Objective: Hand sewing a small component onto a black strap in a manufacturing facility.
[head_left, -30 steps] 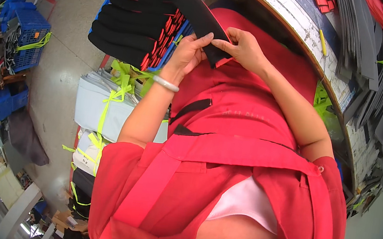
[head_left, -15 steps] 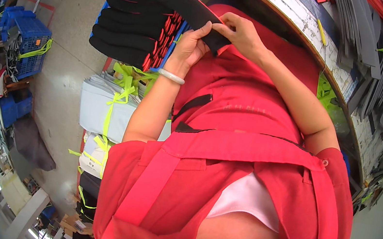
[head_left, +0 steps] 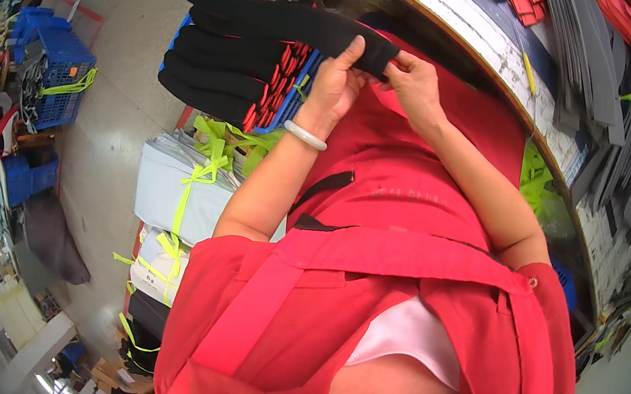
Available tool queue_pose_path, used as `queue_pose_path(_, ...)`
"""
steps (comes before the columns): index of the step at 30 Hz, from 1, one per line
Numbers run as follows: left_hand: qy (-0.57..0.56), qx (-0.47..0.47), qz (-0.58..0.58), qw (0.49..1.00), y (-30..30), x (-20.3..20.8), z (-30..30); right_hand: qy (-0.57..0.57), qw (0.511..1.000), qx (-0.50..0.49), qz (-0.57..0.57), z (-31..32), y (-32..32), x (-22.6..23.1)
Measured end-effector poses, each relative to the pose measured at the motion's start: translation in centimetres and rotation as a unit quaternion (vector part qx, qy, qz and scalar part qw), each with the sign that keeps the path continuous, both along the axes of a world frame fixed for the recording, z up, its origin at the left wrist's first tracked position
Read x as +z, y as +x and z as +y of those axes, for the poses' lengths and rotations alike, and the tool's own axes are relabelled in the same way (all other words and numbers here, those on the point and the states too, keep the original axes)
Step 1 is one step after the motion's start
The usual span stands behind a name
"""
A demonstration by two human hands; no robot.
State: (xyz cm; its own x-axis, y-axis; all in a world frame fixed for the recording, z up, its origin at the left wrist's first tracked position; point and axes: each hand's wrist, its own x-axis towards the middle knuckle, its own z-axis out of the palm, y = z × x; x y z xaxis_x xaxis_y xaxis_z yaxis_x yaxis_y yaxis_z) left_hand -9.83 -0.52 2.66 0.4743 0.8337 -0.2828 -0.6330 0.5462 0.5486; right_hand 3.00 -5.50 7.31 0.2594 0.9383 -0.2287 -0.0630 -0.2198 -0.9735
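Note:
A long black fabric strip [head_left: 276, 20] with a red underside stretches from my hands to the left, over the back of a stack of similar strips. My left hand [head_left: 335, 91] grips it near its right end, thumb on top and the other fingers beneath. At that end my right hand [head_left: 416, 90] pinches the corner between thumb and fingers. Just beyond my left hand, folded black strips [head_left: 216, 74] with red edges are piled in a blue crate [head_left: 299, 88].
Pale sheet bundles [head_left: 176, 185] tied with yellow-green ribbon stand left of me. A worn workbench [head_left: 499, 41] runs along my right, carrying grey strips [head_left: 592, 66], red pieces [head_left: 520, 0] and a yellow tool [head_left: 528, 72]. Farther left on the floor stands another blue crate [head_left: 63, 73].
The strip has swung down from pointing up and left to lying nearly level above the pile. Both hands have shifted right, and my right hand has come slightly nearer to me.

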Motion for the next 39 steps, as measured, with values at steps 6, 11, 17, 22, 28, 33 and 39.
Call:
queue_pose_path(6,-0.051,0.052,-0.105,0.992,-4.0,0.1,3.0,-0.025,0.999,0.036,0.03,-0.7,1.1,0.6)
queue_pose_path(11,-0.084,0.08,-0.074,0.99,-1.1,-0.5,1.0,-0.097,0.994,0.003,0.052,-0.5,4.2,-2.7)
queue_pose_path(17,0.015,0.19,-0.032,0.981,-14.2,-0.5,9.1,-0.09,0.995,0.031,-0.035,-2.2,5.8,-2.7)
queue_pose_path(22,-0.039,0.239,0.003,0.97,-15.8,-2.2,10.5,0.019,0.998,0.061,-0.011,-2.5,4.3,-0.4)
queue_pose_path(28,-0.068,0.237,0.005,0.969,-15.9,-3.0,11.2,0.078,0.992,0.077,-0.057,-4.0,4.6,0.9)
queue_pose_path(33,-0.078,0.206,-0.027,0.975,-16.2,-4.2,10.9,0.055,0.995,0.071,-0.051,-4.4,4.3,0.1)
queue_pose_path(39,0.192,0.356,0.45,0.796,-17.4,-3.6,8.2,0.015,0.992,0.104,-0.063,-3.3,7.3,0.4)
